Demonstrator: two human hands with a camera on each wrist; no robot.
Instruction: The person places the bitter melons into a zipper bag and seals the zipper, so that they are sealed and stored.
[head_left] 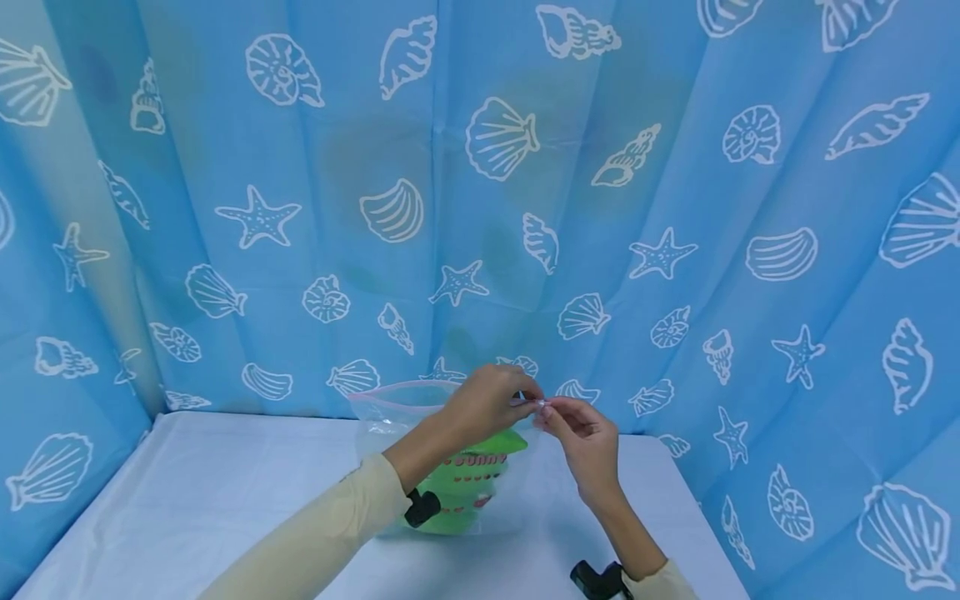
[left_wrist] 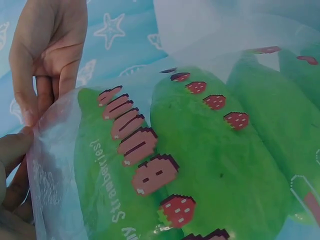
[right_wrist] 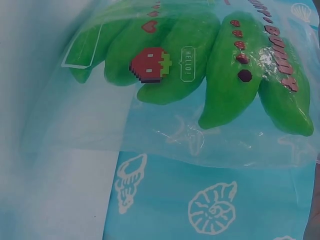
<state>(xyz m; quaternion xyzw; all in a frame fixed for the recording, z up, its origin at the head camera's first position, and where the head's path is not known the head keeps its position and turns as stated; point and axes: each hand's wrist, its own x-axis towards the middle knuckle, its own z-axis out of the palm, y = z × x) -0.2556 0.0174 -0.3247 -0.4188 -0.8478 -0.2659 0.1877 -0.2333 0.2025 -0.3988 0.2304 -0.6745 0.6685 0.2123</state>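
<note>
A clear zip bag (head_left: 390, 425) with a pink-edged top stands on the table, printed with red strawberries and lettering. Several green, elongated, pointed fruits (right_wrist: 232, 75), mango-like in shape, lie inside it. My left hand (head_left: 491, 404) reaches across the bag and pinches the zip edge near its right top corner. Right beside it, my right hand (head_left: 588, 442) pinches the same corner between thumb and finger. In the left wrist view, the thumb of the left hand (left_wrist: 12, 175) and the fingertips of the right hand (left_wrist: 50, 55) meet at the bag's edge. Toward the left, the bag's mouth gapes.
A white-covered table (head_left: 225, 492) lies under the bag. Blue curtains (head_left: 480, 208) with white shells and starfish hang behind it and along both sides. Small black cameras (head_left: 423, 508) are strapped at both wrists, over pale sleeves (head_left: 322, 533).
</note>
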